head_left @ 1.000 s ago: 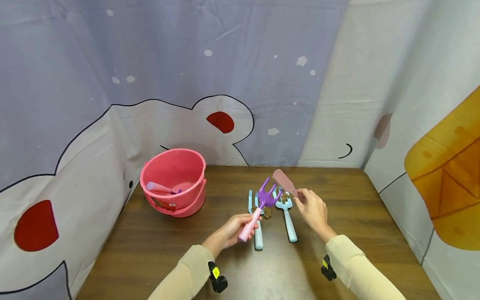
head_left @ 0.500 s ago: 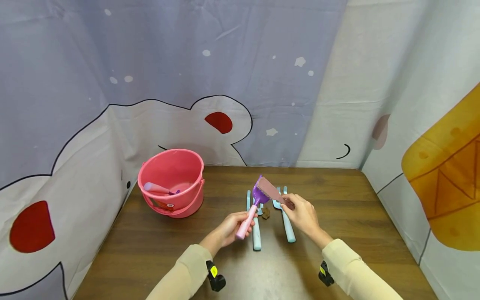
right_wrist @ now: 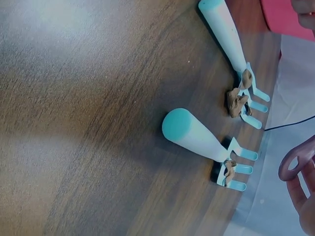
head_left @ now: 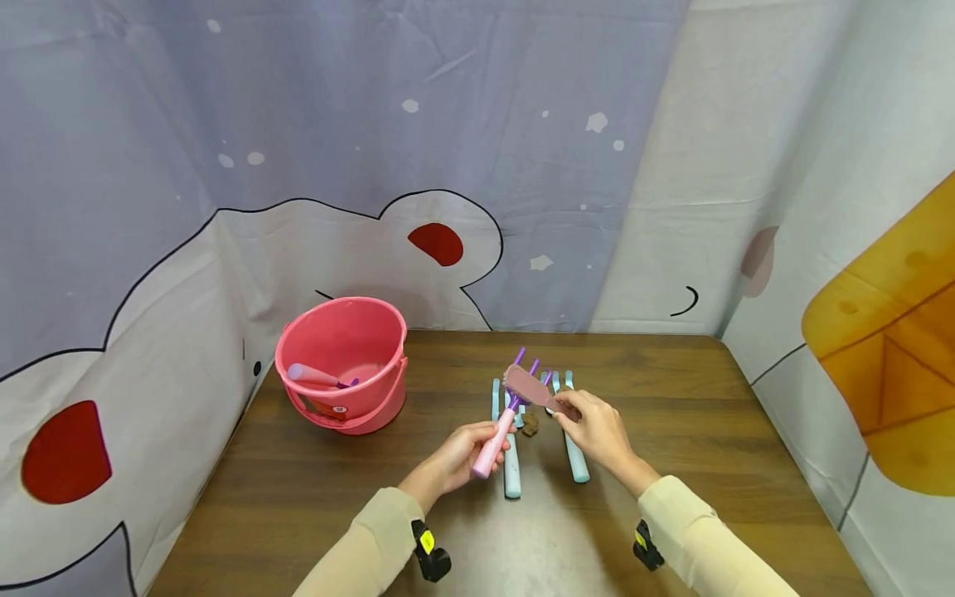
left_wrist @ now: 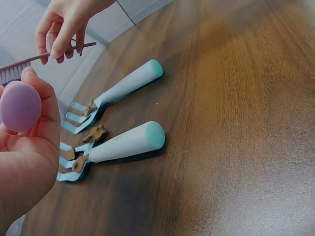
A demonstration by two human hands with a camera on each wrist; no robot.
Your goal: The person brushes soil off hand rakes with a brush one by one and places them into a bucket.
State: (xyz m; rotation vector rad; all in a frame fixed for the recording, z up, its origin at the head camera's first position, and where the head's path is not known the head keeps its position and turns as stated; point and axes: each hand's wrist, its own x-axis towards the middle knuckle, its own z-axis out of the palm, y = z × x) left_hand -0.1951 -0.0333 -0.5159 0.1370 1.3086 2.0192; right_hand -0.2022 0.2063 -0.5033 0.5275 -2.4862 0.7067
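While curled, fingers [head_left: 483, 430] round fork [head_left: 493, 448], brush [head_left: 531, 386]

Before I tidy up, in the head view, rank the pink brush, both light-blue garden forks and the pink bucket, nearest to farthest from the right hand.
1. Pink brush: held in the right hand.
2. Right light-blue garden fork: lying lower, slightly left.
3. Left light-blue garden fork: farther left.
4. Pink bucket: farthest left.

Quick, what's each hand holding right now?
Left hand: holding a purple three-pronged toy fork with a pink handle.
Right hand: holding a dusty-pink bristled brush.
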